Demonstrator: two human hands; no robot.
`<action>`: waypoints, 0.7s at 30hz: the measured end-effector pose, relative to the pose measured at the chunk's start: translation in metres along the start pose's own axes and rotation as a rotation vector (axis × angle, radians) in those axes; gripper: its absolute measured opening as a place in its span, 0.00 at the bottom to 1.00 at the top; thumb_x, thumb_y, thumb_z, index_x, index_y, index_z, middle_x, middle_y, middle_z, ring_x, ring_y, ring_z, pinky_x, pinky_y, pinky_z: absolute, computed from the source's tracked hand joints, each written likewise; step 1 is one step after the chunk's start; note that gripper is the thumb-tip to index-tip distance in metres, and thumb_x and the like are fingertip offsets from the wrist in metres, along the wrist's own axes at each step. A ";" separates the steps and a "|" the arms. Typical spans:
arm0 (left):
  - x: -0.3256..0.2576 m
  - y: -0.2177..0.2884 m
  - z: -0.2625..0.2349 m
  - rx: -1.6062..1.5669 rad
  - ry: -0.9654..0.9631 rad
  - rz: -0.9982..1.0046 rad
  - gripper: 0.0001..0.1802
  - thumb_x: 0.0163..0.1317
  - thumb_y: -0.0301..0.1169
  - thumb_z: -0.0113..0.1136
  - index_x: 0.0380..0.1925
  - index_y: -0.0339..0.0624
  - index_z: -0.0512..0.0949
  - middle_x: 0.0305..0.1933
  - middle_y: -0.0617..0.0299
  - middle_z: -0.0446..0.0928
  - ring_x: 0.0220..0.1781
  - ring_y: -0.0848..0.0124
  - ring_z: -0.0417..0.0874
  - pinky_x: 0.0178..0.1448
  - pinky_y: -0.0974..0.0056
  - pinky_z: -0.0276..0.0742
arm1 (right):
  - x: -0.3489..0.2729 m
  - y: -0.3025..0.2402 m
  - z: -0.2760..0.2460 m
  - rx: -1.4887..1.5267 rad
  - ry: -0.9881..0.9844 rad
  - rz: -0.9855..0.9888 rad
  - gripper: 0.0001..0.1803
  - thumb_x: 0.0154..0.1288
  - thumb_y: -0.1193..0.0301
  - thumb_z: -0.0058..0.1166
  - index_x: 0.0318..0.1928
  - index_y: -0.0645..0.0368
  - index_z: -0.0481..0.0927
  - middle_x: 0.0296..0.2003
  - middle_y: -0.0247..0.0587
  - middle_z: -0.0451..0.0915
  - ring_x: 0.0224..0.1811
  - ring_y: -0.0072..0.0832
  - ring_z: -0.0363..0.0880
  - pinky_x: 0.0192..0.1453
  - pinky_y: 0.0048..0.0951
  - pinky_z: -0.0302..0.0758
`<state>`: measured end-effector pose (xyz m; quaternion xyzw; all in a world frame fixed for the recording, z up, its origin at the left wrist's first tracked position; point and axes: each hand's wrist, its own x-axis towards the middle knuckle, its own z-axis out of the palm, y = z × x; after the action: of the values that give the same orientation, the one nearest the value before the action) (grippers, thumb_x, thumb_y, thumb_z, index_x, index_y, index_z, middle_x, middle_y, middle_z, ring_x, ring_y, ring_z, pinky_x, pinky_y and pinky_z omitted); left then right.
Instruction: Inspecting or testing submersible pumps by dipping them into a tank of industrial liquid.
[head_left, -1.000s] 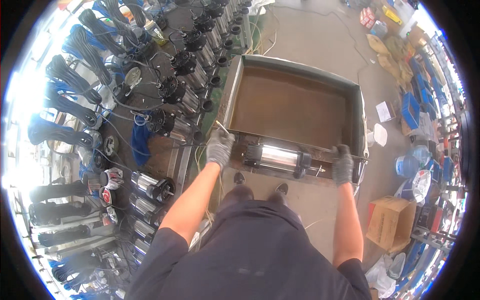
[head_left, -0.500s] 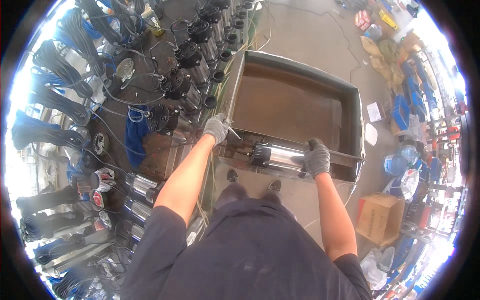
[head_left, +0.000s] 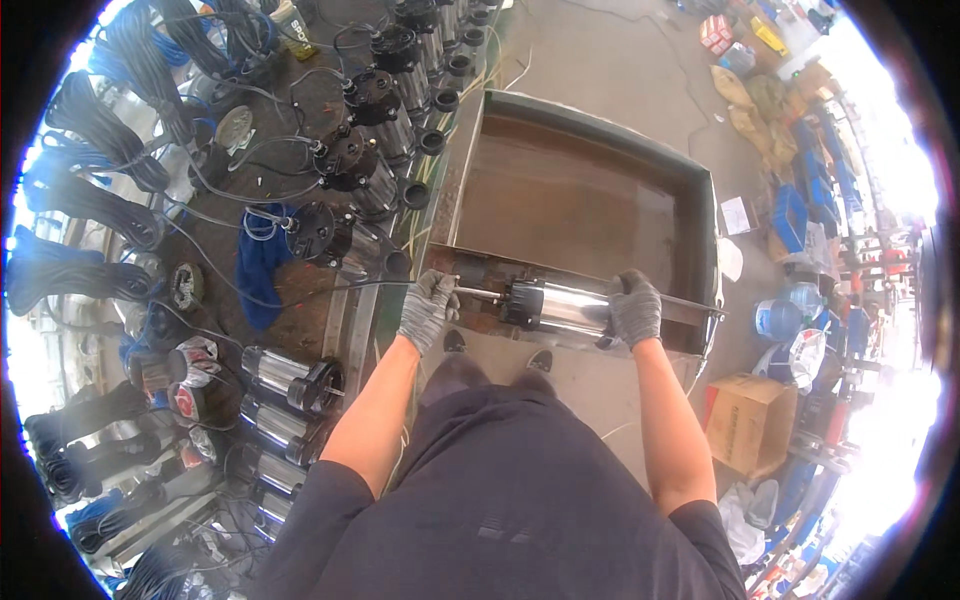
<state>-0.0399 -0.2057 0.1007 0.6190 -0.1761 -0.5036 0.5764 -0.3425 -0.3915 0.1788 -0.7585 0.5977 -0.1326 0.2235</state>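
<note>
Right hand (head_left: pixel 636 308), gloved, clamped over the far right end of the steel pump body (head_left: pixel 562 306); left hand (head_left: pixel 428 308), gloved too, closed on the thin shaft end (head_left: pixel 478 293) sticking out of its left end. Long axis running left to right — straight from one grip to the other — resting across the near rim of the rusty metal tank (head_left: pixel 700 215). Left of the tank, rows of similar pumps (head_left: pixel 345 160) with black cables — well apart. Cardboard box (head_left: pixel 750 420) off the tank's near right corner.

Glossy polished-metal pump body (head_left: pixel 563 306), rusty matt metal tank (head_left: pixel 590 200), knitted cloth gloves (head_left: pixel 634 306).
</note>
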 end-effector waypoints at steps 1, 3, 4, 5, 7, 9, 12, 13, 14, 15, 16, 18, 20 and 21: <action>0.002 -0.002 0.001 0.009 0.022 0.002 0.13 0.77 0.42 0.60 0.37 0.45 0.77 0.22 0.68 0.76 0.18 0.81 0.71 0.25 0.72 0.71 | 0.000 0.001 0.001 0.003 0.017 0.017 0.14 0.69 0.65 0.57 0.43 0.64 0.84 0.39 0.57 0.86 0.43 0.52 0.86 0.52 0.45 0.79; 0.005 -0.005 0.001 -0.028 -0.020 -0.037 0.13 0.77 0.42 0.60 0.37 0.45 0.78 0.22 0.68 0.76 0.17 0.81 0.71 0.24 0.71 0.72 | 0.001 0.004 0.002 0.000 0.001 -0.004 0.14 0.69 0.65 0.57 0.43 0.64 0.85 0.39 0.57 0.86 0.43 0.51 0.86 0.52 0.44 0.80; 0.007 -0.006 -0.001 -0.006 0.011 -0.053 0.13 0.77 0.42 0.60 0.37 0.45 0.78 0.22 0.68 0.76 0.17 0.81 0.71 0.24 0.71 0.72 | 0.001 0.005 0.003 -0.016 0.026 -0.013 0.14 0.69 0.65 0.57 0.43 0.64 0.85 0.39 0.56 0.87 0.43 0.51 0.86 0.52 0.43 0.80; 0.009 -0.007 -0.003 -0.022 0.005 -0.117 0.13 0.77 0.41 0.59 0.37 0.45 0.78 0.22 0.68 0.77 0.17 0.80 0.72 0.24 0.70 0.73 | 0.002 0.006 0.004 -0.008 0.002 -0.014 0.14 0.69 0.65 0.57 0.43 0.64 0.85 0.39 0.56 0.87 0.43 0.51 0.86 0.52 0.43 0.80; 0.015 -0.010 -0.010 -0.037 -0.003 -0.182 0.13 0.78 0.41 0.58 0.38 0.45 0.78 0.21 0.67 0.77 0.17 0.79 0.72 0.25 0.69 0.74 | 0.002 0.008 0.006 -0.041 0.040 -0.021 0.14 0.69 0.64 0.57 0.43 0.63 0.85 0.39 0.55 0.87 0.43 0.50 0.86 0.52 0.42 0.80; 0.021 -0.013 -0.014 -0.059 -0.122 -0.386 0.13 0.79 0.40 0.57 0.38 0.44 0.79 0.23 0.65 0.79 0.17 0.77 0.75 0.25 0.66 0.75 | 0.003 0.009 0.006 -0.012 0.002 -0.009 0.13 0.69 0.64 0.57 0.41 0.62 0.85 0.39 0.54 0.86 0.44 0.51 0.85 0.52 0.44 0.79; 0.026 -0.017 -0.016 -0.081 -0.143 -0.442 0.14 0.79 0.41 0.55 0.42 0.43 0.81 0.25 0.61 0.82 0.18 0.75 0.77 0.27 0.65 0.78 | 0.003 0.010 0.006 0.014 -0.011 0.004 0.13 0.69 0.63 0.57 0.40 0.60 0.84 0.38 0.54 0.85 0.44 0.52 0.84 0.52 0.46 0.79; 0.026 -0.017 -0.015 -0.065 -0.131 -0.456 0.14 0.79 0.41 0.55 0.42 0.43 0.81 0.25 0.61 0.82 0.18 0.75 0.77 0.27 0.65 0.78 | 0.004 0.010 0.006 0.005 0.010 0.007 0.13 0.69 0.63 0.57 0.40 0.60 0.84 0.38 0.54 0.85 0.44 0.52 0.84 0.52 0.46 0.79; 0.024 -0.017 -0.013 -0.174 -0.144 -0.380 0.14 0.79 0.41 0.55 0.45 0.43 0.81 0.26 0.60 0.82 0.19 0.75 0.78 0.28 0.64 0.79 | 0.004 0.010 0.006 0.023 -0.008 -0.001 0.13 0.69 0.63 0.57 0.40 0.60 0.84 0.38 0.54 0.85 0.44 0.52 0.84 0.52 0.46 0.79; 0.022 -0.015 -0.012 -0.291 -0.189 -0.314 0.15 0.79 0.41 0.55 0.48 0.42 0.82 0.27 0.59 0.83 0.20 0.74 0.79 0.30 0.64 0.80 | 0.005 0.010 0.005 -0.005 -0.018 -0.001 0.13 0.69 0.63 0.57 0.41 0.61 0.85 0.38 0.54 0.86 0.44 0.51 0.85 0.51 0.44 0.79; 0.020 -0.013 -0.011 -0.280 -0.158 -0.303 0.15 0.79 0.41 0.55 0.48 0.42 0.82 0.27 0.59 0.83 0.20 0.74 0.79 0.30 0.64 0.80 | 0.006 0.010 0.005 -0.053 -0.001 0.003 0.13 0.69 0.64 0.58 0.43 0.62 0.85 0.39 0.55 0.87 0.43 0.49 0.86 0.51 0.43 0.79; 0.016 -0.007 -0.012 -0.217 -0.234 -0.288 0.17 0.79 0.42 0.56 0.55 0.43 0.81 0.31 0.58 0.85 0.26 0.74 0.82 0.37 0.65 0.83 | 0.006 0.010 0.004 -0.023 -0.036 0.012 0.13 0.68 0.64 0.58 0.43 0.62 0.85 0.39 0.55 0.87 0.43 0.49 0.86 0.51 0.43 0.79; 0.012 -0.002 -0.013 -0.182 -0.269 -0.259 0.17 0.78 0.41 0.58 0.56 0.42 0.80 0.34 0.58 0.85 0.30 0.74 0.84 0.39 0.65 0.83 | 0.005 0.009 0.004 -0.017 -0.047 0.022 0.13 0.68 0.64 0.58 0.43 0.62 0.85 0.39 0.55 0.87 0.43 0.49 0.86 0.51 0.43 0.79; 0.012 0.000 -0.015 -0.187 -0.363 -0.184 0.17 0.77 0.40 0.60 0.57 0.41 0.79 0.36 0.58 0.86 0.35 0.74 0.85 0.42 0.65 0.83 | 0.005 0.008 0.003 -0.013 -0.042 0.007 0.13 0.69 0.63 0.57 0.41 0.61 0.85 0.39 0.55 0.86 0.44 0.51 0.86 0.52 0.45 0.79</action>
<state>-0.0227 -0.2074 0.0932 0.4754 -0.1723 -0.6712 0.5420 -0.3463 -0.3976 0.1715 -0.7602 0.5965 -0.1120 0.2318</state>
